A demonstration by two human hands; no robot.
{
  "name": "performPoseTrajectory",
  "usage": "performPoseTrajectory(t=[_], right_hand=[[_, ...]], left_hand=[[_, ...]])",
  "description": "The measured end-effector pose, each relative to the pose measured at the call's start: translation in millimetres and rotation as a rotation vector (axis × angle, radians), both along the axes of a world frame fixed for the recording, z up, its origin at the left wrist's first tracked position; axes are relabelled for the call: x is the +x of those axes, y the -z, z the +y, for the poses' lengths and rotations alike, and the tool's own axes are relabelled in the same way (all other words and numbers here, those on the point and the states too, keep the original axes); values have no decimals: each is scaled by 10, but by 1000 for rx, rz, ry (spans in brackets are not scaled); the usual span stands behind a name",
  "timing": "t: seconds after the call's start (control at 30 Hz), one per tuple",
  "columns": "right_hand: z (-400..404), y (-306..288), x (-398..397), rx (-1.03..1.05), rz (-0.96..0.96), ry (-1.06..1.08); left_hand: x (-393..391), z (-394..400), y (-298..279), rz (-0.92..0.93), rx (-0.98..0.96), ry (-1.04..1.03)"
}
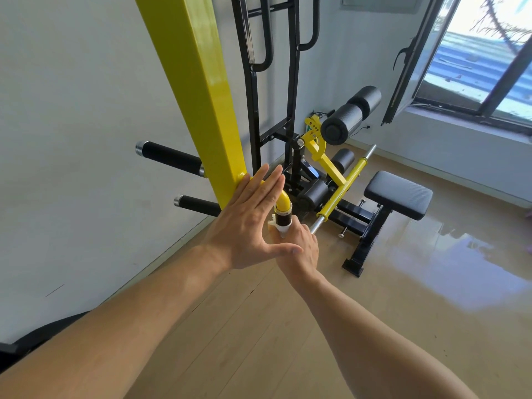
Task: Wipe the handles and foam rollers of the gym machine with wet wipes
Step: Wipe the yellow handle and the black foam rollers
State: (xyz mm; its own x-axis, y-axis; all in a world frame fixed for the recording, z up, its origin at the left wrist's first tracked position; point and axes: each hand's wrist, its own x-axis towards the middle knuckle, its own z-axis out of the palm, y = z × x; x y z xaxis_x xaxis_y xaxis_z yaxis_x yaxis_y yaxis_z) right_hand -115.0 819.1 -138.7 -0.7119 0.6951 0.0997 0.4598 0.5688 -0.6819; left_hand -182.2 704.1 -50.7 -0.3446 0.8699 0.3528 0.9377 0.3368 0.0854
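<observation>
The left hand (247, 223) lay flat and released, fingers straight and together, thumb spread out, against the bent yellow tube where it left the yellow post (201, 90). Just below that hand, the right hand (299, 246) was curled around the black handle (283, 218) at the tube's lower end, grasping it through a white wet wipe (280, 230); bits of the wipe stuck out above the fingers, and most of the grip was hidden under hand and wipe.

To the left of the yellow post, 2 more black handles jutted toward the wall: an upper one (169, 158) with a silver end cap and a lower one (198, 204), both untouched.

To the right of the post and farther back stood the black frame (292, 82) of the machine. Beyond it, 2 large black foam rollers (349, 115) sat high on a yellow arm, with smaller rollers (312, 195) lower down near a slanted yellow bar (342, 190) with chrome ends. Right of that bar was a black padded seat (398, 194) on a black base, standing on the glossy wooden floor (288, 326). A window (483, 61) was open in the wall beyond the seat.
</observation>
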Motion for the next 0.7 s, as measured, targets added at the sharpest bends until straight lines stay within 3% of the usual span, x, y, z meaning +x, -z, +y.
performPoseTrajectory(t=[0.17,0.4,0.6,0.7], right_hand=[[-6,-205,-90,73,199,39],[41,60,-18,-73,-77,-8],[10,-234,-134,26,235,43],[25,-73,-103,-56,94,8]], left_hand=[[-8,3,2,14,-16,-10],[-36,37,-7,3,-36,-14],[-29,34,3,6,-37,-17],[-27,30,-7,-3,-44,-16]])
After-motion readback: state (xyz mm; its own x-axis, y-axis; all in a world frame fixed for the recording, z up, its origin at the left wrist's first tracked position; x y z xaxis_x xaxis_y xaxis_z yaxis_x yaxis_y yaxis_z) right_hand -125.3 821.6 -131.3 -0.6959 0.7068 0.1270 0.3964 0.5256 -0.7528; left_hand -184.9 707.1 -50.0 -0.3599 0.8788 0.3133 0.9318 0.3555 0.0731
